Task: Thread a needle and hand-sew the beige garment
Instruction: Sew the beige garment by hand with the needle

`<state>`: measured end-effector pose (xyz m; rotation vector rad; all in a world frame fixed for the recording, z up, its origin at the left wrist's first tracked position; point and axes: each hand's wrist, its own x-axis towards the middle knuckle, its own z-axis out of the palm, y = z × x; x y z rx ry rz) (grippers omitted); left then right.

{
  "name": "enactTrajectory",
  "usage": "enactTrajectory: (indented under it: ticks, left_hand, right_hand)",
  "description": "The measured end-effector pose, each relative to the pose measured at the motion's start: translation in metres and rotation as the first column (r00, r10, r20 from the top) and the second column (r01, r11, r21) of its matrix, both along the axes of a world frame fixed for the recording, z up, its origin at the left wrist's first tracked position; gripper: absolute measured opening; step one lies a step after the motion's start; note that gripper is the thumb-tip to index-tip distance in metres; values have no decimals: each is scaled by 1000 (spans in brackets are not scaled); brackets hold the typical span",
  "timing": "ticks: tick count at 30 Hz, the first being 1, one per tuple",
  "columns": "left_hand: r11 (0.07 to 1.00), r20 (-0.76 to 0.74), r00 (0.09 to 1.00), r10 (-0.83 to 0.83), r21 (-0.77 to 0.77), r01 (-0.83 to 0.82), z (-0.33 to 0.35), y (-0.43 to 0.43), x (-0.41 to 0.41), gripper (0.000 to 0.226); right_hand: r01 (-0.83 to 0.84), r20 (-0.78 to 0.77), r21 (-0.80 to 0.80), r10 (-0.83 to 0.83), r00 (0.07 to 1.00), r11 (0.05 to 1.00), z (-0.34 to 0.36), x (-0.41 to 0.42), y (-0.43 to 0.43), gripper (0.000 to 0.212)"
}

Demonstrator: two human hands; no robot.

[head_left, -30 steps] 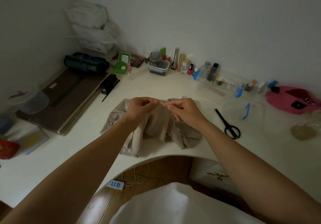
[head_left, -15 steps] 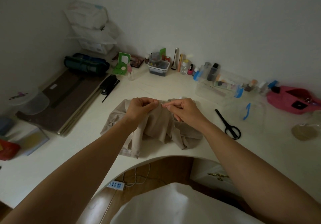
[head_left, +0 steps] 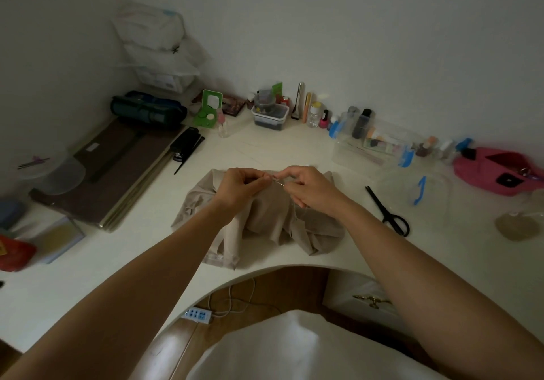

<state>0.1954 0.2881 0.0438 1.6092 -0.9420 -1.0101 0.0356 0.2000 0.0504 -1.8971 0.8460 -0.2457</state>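
Silver needle in right hand points toward left hand.

The needle is barely peeking out between the fingers, and the thread is looking too thin to make out tbh. The beige garment is getting half covered under them, and the pink pouch far right of them is getting cropped.
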Motion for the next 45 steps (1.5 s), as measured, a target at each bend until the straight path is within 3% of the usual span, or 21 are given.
enactTrajectory:
  ticks: [5,10,19,30,45]
  left_hand:
    - [999,81,996,26,37,-29,-5,0,5,10]
    - [998,185,981,57,28,-63,-6,-3,3,5]
    - [998,227,972,51,28,-59,-2,-4,-1,10]
    - [995,142,989,35,90,-48,2,-2,3,15]
    - [993,-21,1000,4,122,-1,6,0,0,18]
  right_hand:
    - [35,-10,-70,-35,999,997,-3,3,4,13]
    - [71,0,-110,-72,997,991,-4,5,5,14]
    - [122,26,-101,-120,992,987,-4,5,6,15]
    - [99,100,113,-111,989,989,1,-3,4,20]
    - [80,191,241,-128,973,967,-4,-5,0,22]
